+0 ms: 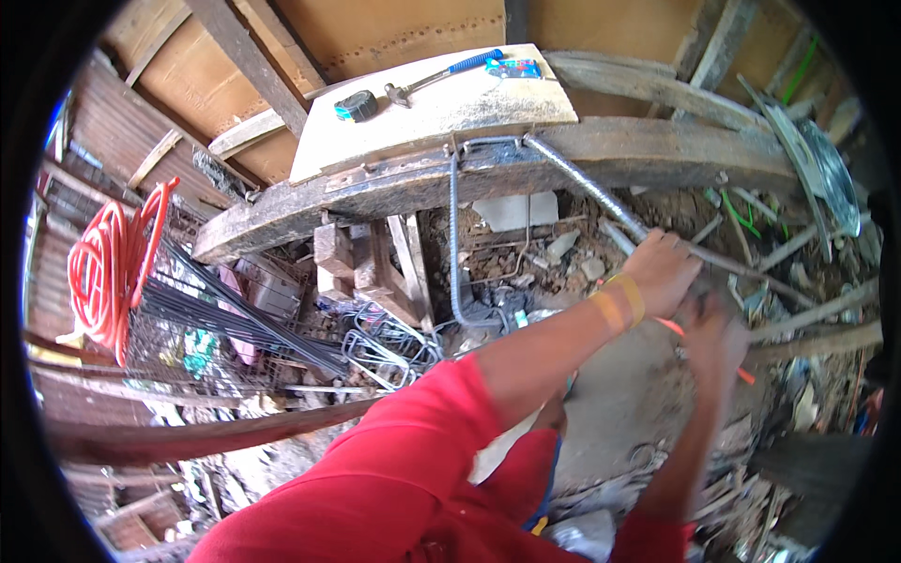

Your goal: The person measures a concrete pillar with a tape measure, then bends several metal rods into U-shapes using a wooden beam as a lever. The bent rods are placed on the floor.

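A ribbed steel rebar (587, 183) slants from the beam down to my left hand (662, 272), which is closed round its lower end. Yellow bands circle my left wrist. Right beside it, a little lower, is my right hand (715, 333), blurred by motion, so its fingers and anything in them cannot be made out. An orange strip (744, 375) shows beside it. On the thick wooden beam (657, 155), the bar meets several metal pins, and a bent ribbed length (455, 235) hangs down from there, hooked at its foot.
A pale board (422, 122) behind the beam carries a tape measure (356, 106), a blue-handled hammer (446, 75) and a small blue packet (513, 68). A red hose coil (108, 272), dark rods (235, 314) and bent wire pieces (375, 357) are at left. Rubble covers the ground.
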A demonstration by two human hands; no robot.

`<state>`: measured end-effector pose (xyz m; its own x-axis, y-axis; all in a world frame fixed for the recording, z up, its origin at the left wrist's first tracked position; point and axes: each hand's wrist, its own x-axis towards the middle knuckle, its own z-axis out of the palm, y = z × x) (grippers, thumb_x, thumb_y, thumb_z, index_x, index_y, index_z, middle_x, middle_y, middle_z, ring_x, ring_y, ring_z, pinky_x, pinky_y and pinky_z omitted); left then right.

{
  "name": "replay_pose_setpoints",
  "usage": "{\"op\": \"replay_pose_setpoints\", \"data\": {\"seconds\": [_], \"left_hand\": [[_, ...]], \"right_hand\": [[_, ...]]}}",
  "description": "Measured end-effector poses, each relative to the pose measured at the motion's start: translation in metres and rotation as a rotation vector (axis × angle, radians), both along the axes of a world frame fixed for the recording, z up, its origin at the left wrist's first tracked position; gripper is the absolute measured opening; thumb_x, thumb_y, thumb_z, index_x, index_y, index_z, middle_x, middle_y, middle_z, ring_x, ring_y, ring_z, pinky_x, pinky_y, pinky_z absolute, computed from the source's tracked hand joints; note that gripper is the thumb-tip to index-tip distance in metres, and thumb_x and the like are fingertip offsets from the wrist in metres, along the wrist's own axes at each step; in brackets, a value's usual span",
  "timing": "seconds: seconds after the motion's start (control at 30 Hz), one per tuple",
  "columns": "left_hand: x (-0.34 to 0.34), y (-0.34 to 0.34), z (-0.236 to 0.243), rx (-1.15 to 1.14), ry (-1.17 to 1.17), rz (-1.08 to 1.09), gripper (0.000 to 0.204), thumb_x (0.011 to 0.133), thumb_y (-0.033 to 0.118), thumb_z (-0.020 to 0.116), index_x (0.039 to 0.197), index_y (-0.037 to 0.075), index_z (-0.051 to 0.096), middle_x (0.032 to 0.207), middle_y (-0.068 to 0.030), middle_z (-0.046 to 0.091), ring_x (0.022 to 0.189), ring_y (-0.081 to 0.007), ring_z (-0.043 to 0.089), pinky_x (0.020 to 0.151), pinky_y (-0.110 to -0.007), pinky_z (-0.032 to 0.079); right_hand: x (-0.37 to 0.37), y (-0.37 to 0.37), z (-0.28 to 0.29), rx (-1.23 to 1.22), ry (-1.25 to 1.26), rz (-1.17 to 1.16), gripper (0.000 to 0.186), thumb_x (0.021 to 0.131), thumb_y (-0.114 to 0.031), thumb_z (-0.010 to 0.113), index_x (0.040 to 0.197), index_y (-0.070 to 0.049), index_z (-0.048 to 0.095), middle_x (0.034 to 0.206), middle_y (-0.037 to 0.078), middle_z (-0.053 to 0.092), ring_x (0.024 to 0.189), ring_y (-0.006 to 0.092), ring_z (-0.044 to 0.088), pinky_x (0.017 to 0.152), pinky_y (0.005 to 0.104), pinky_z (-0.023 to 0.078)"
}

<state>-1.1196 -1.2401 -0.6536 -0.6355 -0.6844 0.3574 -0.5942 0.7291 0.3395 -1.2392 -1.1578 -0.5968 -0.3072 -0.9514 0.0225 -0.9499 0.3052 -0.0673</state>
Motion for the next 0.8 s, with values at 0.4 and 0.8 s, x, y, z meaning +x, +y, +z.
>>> {"op": "replay_pose_setpoints", "data": {"seconds": [0.4, 0.8], "left_hand": [[0.060, 0.045, 0.028, 0.160, 0.169, -0.055, 0.037, 0.076, 0.015, 0.071, 0.110, 0.002, 0.063, 0.113, -0.0118, 0.063, 0.117, -0.0302, 0.056, 0.110, -0.045, 0.039], [0.009, 0.067, -0.030, 2.105, 1.610, 0.074, 0.023, 0.098, 0.028, 0.069, 0.098, 0.005, 0.064, 0.090, -0.0088, 0.066, 0.091, -0.0207, 0.064, 0.081, -0.035, 0.051]], "right_hand": [[0.000, 0.039, -0.011, 0.258, -0.469, 0.232, 0.027, 0.098, -0.029, 0.061, 0.093, -0.003, 0.055, 0.079, 0.021, 0.066, 0.070, 0.0402, 0.064, 0.064, 0.0515, 0.049], [-0.030, 0.013, -0.026, 0.617, -1.546, -0.040, 0.021, 0.101, -0.023, 0.059, 0.091, -0.005, 0.053, 0.060, 0.001, 0.048, 0.044, 0.0101, 0.042, 0.042, 0.0279, 0.032]]}}
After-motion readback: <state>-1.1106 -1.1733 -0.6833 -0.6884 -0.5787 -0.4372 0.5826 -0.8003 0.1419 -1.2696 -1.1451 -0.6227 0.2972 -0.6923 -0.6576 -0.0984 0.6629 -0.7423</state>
